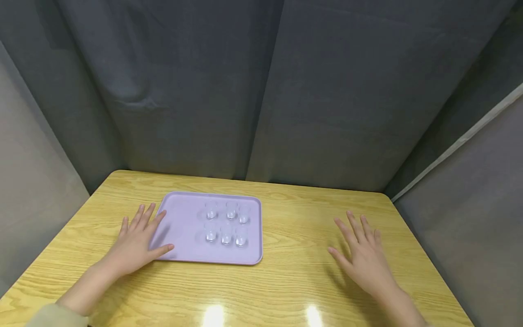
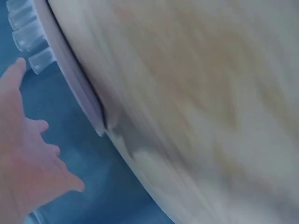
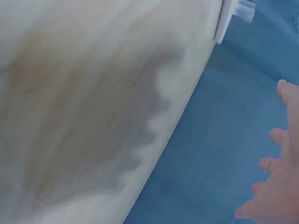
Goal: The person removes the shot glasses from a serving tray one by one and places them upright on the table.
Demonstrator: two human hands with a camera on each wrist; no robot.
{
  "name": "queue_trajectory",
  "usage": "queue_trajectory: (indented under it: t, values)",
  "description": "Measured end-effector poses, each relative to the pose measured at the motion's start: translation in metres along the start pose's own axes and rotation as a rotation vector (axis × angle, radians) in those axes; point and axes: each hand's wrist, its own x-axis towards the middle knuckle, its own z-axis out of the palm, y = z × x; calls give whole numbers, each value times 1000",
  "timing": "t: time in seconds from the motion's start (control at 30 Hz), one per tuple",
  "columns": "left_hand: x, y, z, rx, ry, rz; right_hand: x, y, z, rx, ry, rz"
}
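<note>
On the wooden table lies a lilac tray (image 1: 180, 227), left of the middle in the head view. Several small clear glasses (image 1: 226, 237) stand on its right part in two rows. My left hand (image 1: 132, 245), fingers spread, is over the tray's left edge and holds nothing; whether it touches the tray I cannot tell. In the left wrist view the glasses (image 2: 30, 37) appear beyond the thumb. My right hand (image 1: 365, 261) is spread above the table at the right, apart from the tray, holding nothing. The right wrist view shows its fingers (image 3: 280, 135) extended.
The wooden table (image 1: 294, 281) has rounded far corners. A dark curtain (image 1: 196, 113) hangs directly behind it. Pale grey panels stand on both sides, the right panel (image 1: 470, 204) close to the table's edge.
</note>
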Motion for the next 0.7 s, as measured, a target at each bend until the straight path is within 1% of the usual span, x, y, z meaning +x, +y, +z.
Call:
queue_trajectory:
  t: [0.17,0.33,0.43,0.57,0.63,0.7]
  values:
    - [3,-16,2,-35,-37,51,16,-18,0,109,8,-26]
    - [3,-30,3,-97,-118,70,32,-40,2,237,29,-54]
    - [5,-36,4,-127,-152,78,42,-54,8,315,43,-84]
    - [8,-42,3,-137,-164,107,54,-72,20,397,61,-130]
    - [9,-44,3,-128,-167,119,59,-81,27,425,47,-134]
    - [10,-45,3,-119,-175,118,65,-89,33,452,11,-125]
